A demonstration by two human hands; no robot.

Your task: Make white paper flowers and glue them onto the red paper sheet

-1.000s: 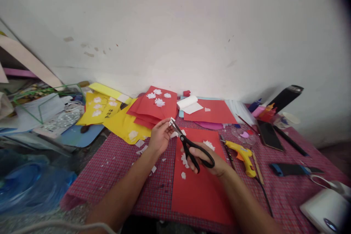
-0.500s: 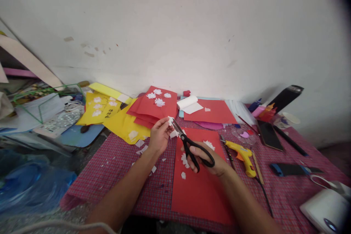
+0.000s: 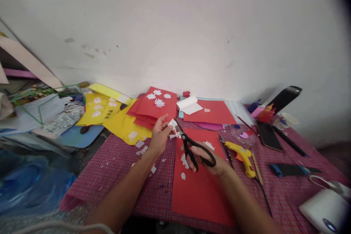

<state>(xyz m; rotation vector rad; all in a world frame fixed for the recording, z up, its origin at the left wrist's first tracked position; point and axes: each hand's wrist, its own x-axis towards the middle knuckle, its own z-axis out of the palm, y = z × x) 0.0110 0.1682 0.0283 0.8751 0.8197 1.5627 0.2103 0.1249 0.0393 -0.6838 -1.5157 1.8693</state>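
Observation:
Between the thumb and fingers of my left hand [image 3: 159,134] is a small piece of white paper [image 3: 172,124]. My right hand [image 3: 207,158] grips a pair of black-handled scissors [image 3: 189,146], its fingers through the loops. The blades point up and left, their tips just right of the white paper; they look slightly apart. Under the scissors lies a red sheet [image 3: 201,193] with white paper flowers on it, among them one flower [image 3: 185,160] partly hidden by my right hand. A small cut piece [image 3: 183,176] rests below that flower.
Paper scraps [image 3: 141,150] lie on the checked cloth [image 3: 109,179]. A yellow glue gun [image 3: 244,155], phone [image 3: 268,135] and black bottle [image 3: 286,98] stand or lie to the right. Behind are stacked red sheets [image 3: 137,108] and a white paper roll [image 3: 189,102].
The scissor blades have moved off the white paper and slightly right. My left hand has turned its fingers, and more of the paper shows.

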